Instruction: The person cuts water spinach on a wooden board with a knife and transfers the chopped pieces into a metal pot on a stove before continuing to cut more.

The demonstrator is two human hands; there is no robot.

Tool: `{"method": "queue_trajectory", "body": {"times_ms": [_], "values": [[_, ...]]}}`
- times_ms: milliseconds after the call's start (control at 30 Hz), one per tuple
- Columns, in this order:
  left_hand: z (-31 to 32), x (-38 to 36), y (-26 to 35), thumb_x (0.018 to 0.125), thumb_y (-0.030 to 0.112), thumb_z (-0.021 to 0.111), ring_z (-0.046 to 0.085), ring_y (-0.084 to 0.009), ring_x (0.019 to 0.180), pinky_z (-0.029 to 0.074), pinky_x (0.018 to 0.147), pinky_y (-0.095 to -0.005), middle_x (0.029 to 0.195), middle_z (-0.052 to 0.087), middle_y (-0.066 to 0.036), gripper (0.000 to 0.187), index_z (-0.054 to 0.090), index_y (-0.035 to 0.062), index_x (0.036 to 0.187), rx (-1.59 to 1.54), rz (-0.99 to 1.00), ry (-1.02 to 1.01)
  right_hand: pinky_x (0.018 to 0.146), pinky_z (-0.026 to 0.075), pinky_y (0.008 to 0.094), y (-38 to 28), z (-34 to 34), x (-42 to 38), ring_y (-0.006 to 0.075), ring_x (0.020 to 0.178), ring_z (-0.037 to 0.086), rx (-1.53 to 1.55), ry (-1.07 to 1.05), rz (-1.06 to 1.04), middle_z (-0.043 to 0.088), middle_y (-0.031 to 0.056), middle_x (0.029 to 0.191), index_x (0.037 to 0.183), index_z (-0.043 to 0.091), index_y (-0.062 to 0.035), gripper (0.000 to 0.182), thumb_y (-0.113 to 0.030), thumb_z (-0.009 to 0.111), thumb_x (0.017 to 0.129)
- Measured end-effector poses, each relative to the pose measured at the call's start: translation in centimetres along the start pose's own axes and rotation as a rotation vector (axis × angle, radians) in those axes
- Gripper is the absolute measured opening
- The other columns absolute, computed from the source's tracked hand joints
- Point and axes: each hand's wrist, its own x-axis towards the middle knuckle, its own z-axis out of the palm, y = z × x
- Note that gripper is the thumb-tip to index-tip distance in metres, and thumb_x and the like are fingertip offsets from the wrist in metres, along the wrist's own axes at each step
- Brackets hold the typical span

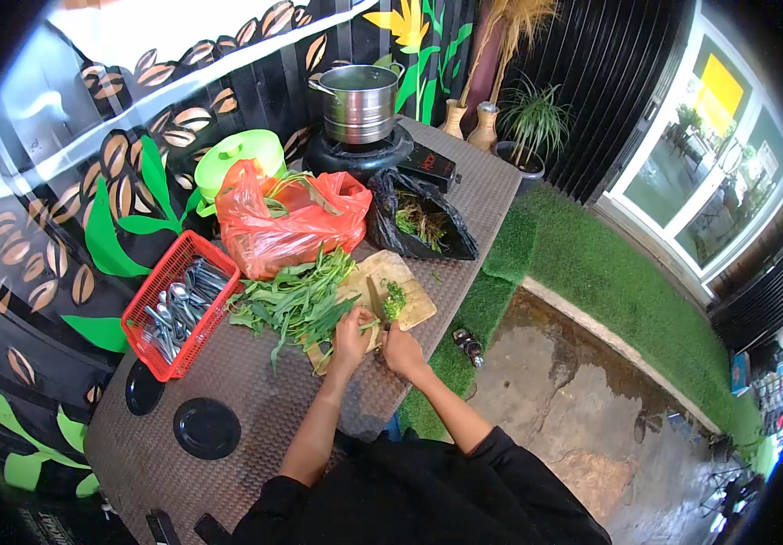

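Observation:
My right hand (pixel 401 352) is closed around the handle of a knife (pixel 374 296), whose blade points away from me over the wooden cutting board (pixel 417 289). Beside it, my left hand (pixel 351 336) has its fingers closed on green stems at the board's near side. A small heap of chopped greens (pixel 393 300) lies on the board, just right of the blade. To the left, a large pile of leafy greens (pixel 293 300) spreads over the table and partly onto the board. The knife's handle is hidden in my fist.
Behind the greens stand a red plastic bag (pixel 287 227) and a black bag (pixel 421 221) with plant trimmings. A red basket (pixel 183 354) of cutlery, a green lidded container (pixel 246 154), black plates (pixel 207 429) and a steel pot (pixel 358 104) on a stove (pixel 337 156) share the brown table (pixel 273 436).

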Motion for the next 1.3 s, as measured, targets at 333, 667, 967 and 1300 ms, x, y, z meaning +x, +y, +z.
{"method": "queue_trajectory", "body": {"times_ms": [333, 667, 967, 1300], "values": [[-3.3, 0.6, 0.7, 0.076, 0.008, 0.069, 0.056, -0.0305, 0.086, 0.044, 0.079, -0.0384, 0.086, 0.061, -0.013, 0.012, 0.067, 0.0027, 0.087, 0.030, 0.113, 0.003, 0.065, 0.050, 0.0545, 0.4, 0.7, -2.1, 0.0464, 0.074, 0.062, 0.001, 0.056, -0.063, 0.062, 0.0302, 0.078, 0.101, 0.043, 0.0026, 0.033, -0.029, 0.044, 0.093], [0.8, -0.1, 0.1, 0.076, 0.005, 0.067, 0.060, -0.0324, 0.072, 0.048, 0.066, -0.0389, 0.080, 0.060, -0.017, 0.010, 0.067, -0.0020, 0.082, -0.062, -0.032, 0.033, 0.067, 0.051, 0.0532, 1.4, -1.0, -0.2, 0.0447, 0.076, 0.063, -0.125, 0.028, -0.070, 0.063, 0.0272, 0.080, 0.106, 0.044, 0.0015, 0.034, -0.029, 0.045, 0.092], [2.0, -0.4, 0.7, 0.075, 0.006, 0.065, 0.051, -0.0345, 0.087, 0.041, 0.079, -0.0422, 0.082, 0.059, -0.016, 0.008, 0.070, 0.0032, 0.081, 0.154, 0.037, 0.154, 0.060, 0.054, 0.0466, 0.7, -0.6, -1.5, 0.0396, 0.072, 0.066, -0.258, 0.052, -0.063, 0.065, 0.0239, 0.080, 0.107, 0.043, 0.0048, 0.033, -0.024, 0.048, 0.090], [2.0, -0.7, 0.8, 0.078, 0.007, 0.064, 0.053, -0.0308, 0.092, 0.040, 0.083, -0.0398, 0.086, 0.060, -0.012, 0.010, 0.069, 0.0022, 0.085, 0.141, 0.017, 0.136, 0.067, 0.053, 0.0495, 1.4, -0.9, 1.6, 0.0415, 0.078, 0.065, -0.190, 0.004, -0.078, 0.064, 0.0269, 0.081, 0.108, 0.041, 0.0060, 0.031, -0.017, 0.046, 0.088]]}}
